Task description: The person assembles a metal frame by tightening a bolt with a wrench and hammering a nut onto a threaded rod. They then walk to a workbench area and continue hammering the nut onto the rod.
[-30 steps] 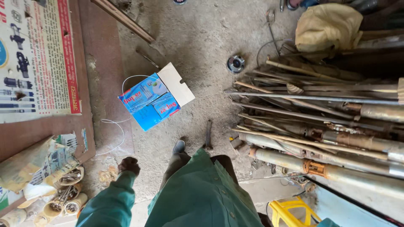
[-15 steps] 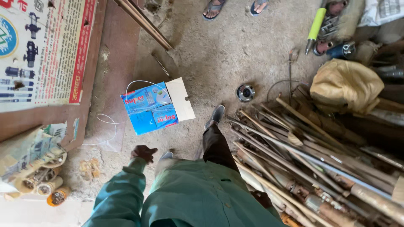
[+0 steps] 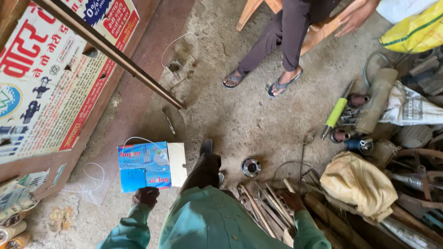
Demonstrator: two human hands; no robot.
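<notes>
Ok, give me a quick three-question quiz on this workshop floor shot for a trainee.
1. True or false: the left hand is closest to the blue and white cardboard box.
2. Which lies on the floor between the wearer's dark shoe and the yellow cloth bundle? A: round silver metal ring; B: glass bottle; C: red bucket.
3. What does the right hand reach into?

Key: 1 true. 2 A. 3 The pile of rusty metal rods.
</notes>
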